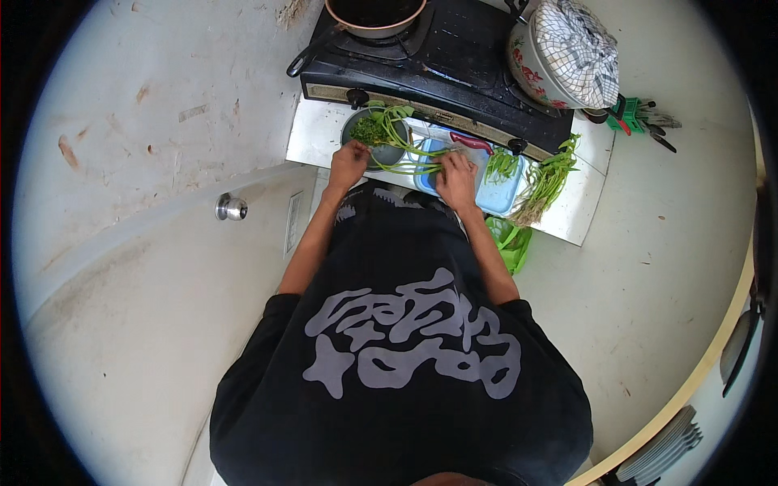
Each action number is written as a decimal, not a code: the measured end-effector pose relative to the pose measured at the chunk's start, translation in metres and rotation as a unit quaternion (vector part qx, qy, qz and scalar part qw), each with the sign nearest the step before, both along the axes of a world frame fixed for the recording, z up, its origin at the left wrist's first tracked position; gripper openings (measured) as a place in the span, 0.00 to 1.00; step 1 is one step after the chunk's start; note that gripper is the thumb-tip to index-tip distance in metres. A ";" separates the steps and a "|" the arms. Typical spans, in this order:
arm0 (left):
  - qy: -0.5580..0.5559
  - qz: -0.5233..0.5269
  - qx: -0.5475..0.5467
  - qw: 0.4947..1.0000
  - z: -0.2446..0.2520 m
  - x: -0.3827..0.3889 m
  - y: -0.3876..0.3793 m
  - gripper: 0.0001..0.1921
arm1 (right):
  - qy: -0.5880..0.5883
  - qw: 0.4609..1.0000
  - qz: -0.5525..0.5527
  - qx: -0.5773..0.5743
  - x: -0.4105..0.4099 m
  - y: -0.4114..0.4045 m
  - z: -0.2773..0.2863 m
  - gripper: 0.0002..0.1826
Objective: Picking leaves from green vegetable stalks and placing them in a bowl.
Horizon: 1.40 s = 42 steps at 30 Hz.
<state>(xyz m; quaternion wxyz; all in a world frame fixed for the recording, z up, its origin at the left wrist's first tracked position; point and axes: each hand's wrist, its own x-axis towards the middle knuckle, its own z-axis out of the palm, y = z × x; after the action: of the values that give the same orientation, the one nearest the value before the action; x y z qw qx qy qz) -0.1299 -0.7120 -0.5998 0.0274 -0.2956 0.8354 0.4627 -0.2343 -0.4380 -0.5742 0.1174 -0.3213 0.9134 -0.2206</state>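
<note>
My right hand (457,181) grips several long green stems (419,169) of a leafy vegetable above a light blue plastic tray (501,200). The stems stretch left to a dark grey bowl (392,157), where leaves and finely divided greens (368,131) lie. At the bowl's near left rim, my left hand (349,165) pinches one of these stems with its fingertips. A red handle (471,143), seemingly of a knife, rests at the tray's far edge. Loose leafy sprigs (502,165) lie on the tray. To its right is a bunch of greens with roots (544,185).
Behind the counter (313,136) stands a black gas stove (462,61). It bears a frying pan (375,27) and a floral pot (532,67) with a checked cloth on top. A green basket of utensils (635,115) is at right. Below hangs a green bag (510,246); a door knob (231,208) juts out at left.
</note>
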 end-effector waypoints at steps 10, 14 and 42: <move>0.009 -0.076 0.021 0.997 0.018 -0.010 -0.012 0.10 | 0.030 0.999 -0.040 0.007 -0.004 -0.039 -0.005 0.11; 0.002 -0.095 0.060 0.994 0.015 -0.010 -0.015 0.10 | 0.028 0.999 -0.036 0.027 -0.007 -0.041 -0.007 0.11; 0.124 -0.102 0.085 0.983 0.043 -0.034 -0.015 0.09 | -0.039 0.979 -0.072 -0.187 -0.013 -0.048 0.043 0.07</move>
<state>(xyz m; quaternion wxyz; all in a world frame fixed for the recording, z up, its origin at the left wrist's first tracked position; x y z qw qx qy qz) -0.1641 -0.7272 -0.5570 -0.0043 -0.1462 0.8158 0.5596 -0.2470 -0.4857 -0.5311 0.0750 -0.2616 0.8716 -0.4077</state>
